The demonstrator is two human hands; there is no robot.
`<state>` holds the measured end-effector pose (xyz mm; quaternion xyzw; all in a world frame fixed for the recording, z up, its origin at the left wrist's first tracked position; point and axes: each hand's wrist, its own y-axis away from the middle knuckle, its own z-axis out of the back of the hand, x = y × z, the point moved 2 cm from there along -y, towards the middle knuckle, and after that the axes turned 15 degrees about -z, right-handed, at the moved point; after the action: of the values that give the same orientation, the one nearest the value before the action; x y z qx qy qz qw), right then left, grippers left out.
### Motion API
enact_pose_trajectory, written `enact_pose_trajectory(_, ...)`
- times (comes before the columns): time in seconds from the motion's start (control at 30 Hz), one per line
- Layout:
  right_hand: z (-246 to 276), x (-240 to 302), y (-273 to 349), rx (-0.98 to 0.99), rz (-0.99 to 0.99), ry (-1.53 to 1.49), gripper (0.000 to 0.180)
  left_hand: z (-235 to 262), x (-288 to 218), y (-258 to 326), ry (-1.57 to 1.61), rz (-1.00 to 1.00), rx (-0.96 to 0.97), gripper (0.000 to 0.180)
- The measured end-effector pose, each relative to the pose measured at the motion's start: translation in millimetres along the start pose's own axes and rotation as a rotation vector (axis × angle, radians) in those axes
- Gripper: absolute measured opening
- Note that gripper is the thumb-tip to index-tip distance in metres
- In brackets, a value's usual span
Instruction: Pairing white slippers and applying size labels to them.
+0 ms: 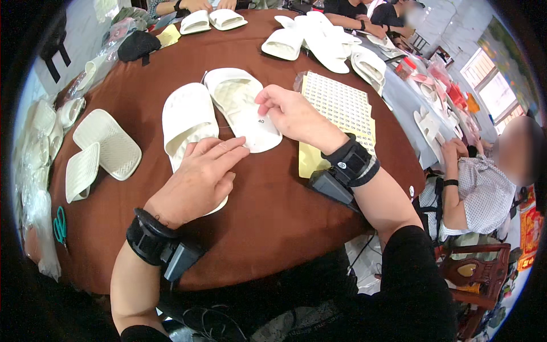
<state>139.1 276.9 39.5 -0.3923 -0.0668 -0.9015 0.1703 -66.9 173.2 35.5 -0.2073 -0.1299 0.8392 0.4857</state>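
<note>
Two white slide slippers lie side by side before me, soles down. My left hand (196, 174) lies over the front of the left slipper (188, 111), fingers stretched out. Its fingertips reach the near edge of the right slipper (233, 94). Above that slipper's insole is my right hand (296, 114), its fingers loosely bent and a little apart. A small white printed sticker (261, 121) shows on the insole right beside its thumb. Just right of the slippers is a sheet of round white stickers (336, 102) on yellow backing. Both my wrists wear black straps with dark boxes.
Another pair of white slides (108, 145) sits at left, one on its side. Teal scissors (60, 228) lie at the left edge beside plastic-wrapped slippers (40, 165). More slippers (325, 45) are piled at the far side of the brown table (273, 228). People work around it.
</note>
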Motion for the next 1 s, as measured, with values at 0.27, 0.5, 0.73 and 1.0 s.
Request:
enact_pose_trajectory(0.27, 1.5, -5.7, 1.1, -0.087, 0.025, 0.018, 0.038, 42.4, 18.2, 1.8, 0.069, 0.144, -0.595, 0.032)
enact_pose_trajectory(0.5, -9.9, 8.4, 9.5, -0.054, -0.009, 0.376, 0.082, 42.9, 63.0, 30.7, -0.131, 0.383, -0.385, 0.045)
enact_pose_trajectory(0.73, -14.8, 4.5, 9.7, -0.098, 0.040, 0.377, 0.087, 22.8, 96.9, 48.2, 0.295, 0.488, -0.273, 0.055)
enact_pose_trajectory(1.0, -15.2, 11.2, 12.5, -0.100, 0.016, 0.248, 0.095, 30.4, 87.8, 46.9, 0.431, 0.591, -0.307, 0.058)
